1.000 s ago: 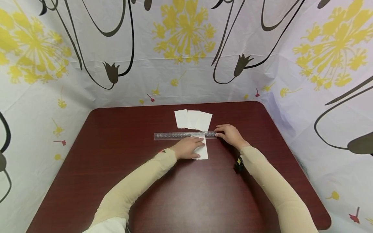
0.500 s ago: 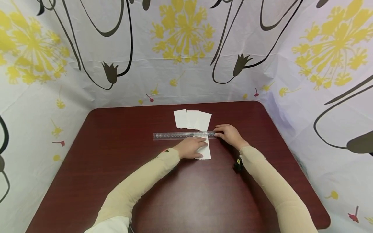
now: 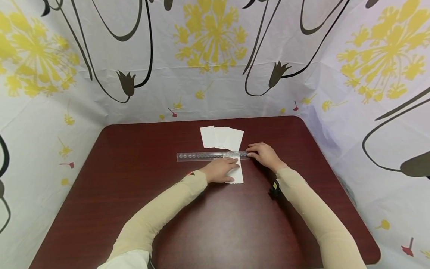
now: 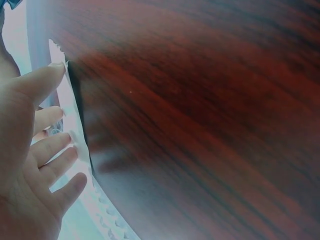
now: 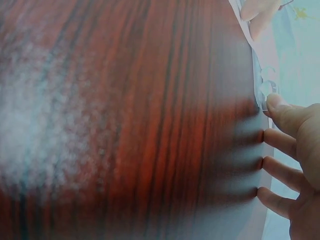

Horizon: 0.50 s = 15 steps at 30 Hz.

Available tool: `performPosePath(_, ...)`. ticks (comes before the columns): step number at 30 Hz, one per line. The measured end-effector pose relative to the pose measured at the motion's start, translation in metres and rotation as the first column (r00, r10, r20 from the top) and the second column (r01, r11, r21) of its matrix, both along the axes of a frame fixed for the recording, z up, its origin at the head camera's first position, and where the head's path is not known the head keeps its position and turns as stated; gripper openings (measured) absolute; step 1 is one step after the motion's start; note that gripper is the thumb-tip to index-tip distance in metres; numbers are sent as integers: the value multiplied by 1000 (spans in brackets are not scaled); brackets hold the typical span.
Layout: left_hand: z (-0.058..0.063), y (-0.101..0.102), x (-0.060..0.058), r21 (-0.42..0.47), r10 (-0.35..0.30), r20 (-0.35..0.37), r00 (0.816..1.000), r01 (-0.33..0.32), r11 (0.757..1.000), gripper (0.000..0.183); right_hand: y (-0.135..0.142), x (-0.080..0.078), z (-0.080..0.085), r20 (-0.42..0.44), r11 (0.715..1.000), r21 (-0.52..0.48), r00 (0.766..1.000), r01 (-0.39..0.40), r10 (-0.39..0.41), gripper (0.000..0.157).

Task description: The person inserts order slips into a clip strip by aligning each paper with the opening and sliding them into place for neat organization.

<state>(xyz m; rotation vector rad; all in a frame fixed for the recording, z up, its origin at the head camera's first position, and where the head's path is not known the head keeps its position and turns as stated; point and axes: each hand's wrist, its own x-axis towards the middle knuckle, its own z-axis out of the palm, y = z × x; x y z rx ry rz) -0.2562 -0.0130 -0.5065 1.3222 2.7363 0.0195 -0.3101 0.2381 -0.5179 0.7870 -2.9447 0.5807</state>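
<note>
Under the left hand (image 3: pixel 218 170), white paper (image 3: pixel 237 175); ruler (image 3: pixel 196 156) across it

Evenly bright head view with soft glare on the reddish-brown wood-grain table (image 3: pixel 221 239). Both wrist views look hazy and bluish; in the right one, fingers (image 5: pixel 281 143) cast blurred shadows.

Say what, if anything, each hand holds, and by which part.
The right hand holds the clear ruler by its right end. The left hand grips nothing; its fingers rest on the nearest white paper.
</note>
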Motion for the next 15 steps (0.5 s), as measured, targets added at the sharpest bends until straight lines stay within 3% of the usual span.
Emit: performPosePath(15,3,10,0,-6,-11,11,1000,11,1000,61,0,-1,0,3,1000,-5,1000,1,-1,30)
